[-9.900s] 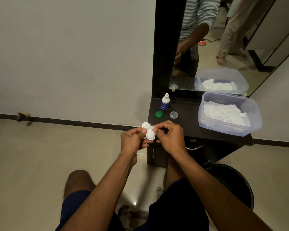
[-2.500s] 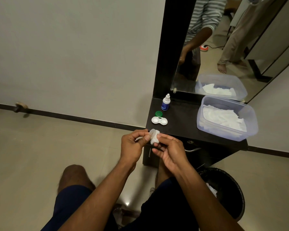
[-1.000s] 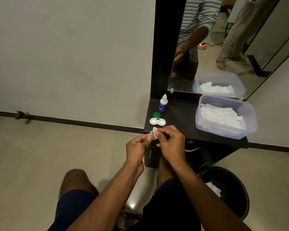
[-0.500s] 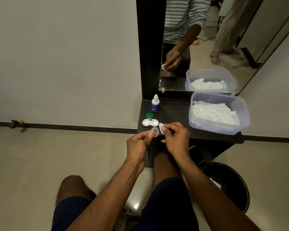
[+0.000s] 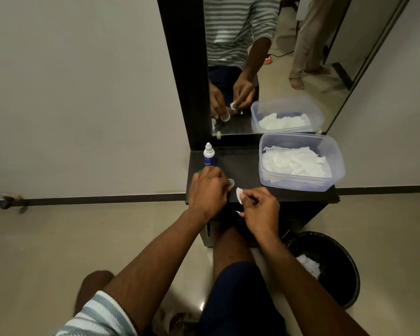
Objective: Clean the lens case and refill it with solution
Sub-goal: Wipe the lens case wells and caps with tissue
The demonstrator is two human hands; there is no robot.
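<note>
I cannot see the lens case itself; it must lie under my left hand (image 5: 207,190), which is lowered palm-down over the near left part of the desk (image 5: 243,169). At the fingertips of that hand a clear cap (image 5: 231,182) peeks out, touching or just above the desktop; the left grip looks closed lightly on it, though the back of the hand hides the contact. A sliver of green cap (image 5: 200,170) shows at the hand's far edge. My right hand (image 5: 260,209) sits just right of the cap, its grip pinched narrow on a small white wipe (image 5: 239,195). So the left hand is the nearer one to the case. The solution bottle (image 5: 209,155) stands upright just beyond the left hand, near the mirror frame. The tissue tub (image 5: 301,161) is well to the right, the bin (image 5: 325,267) on the floor below it.
</note>
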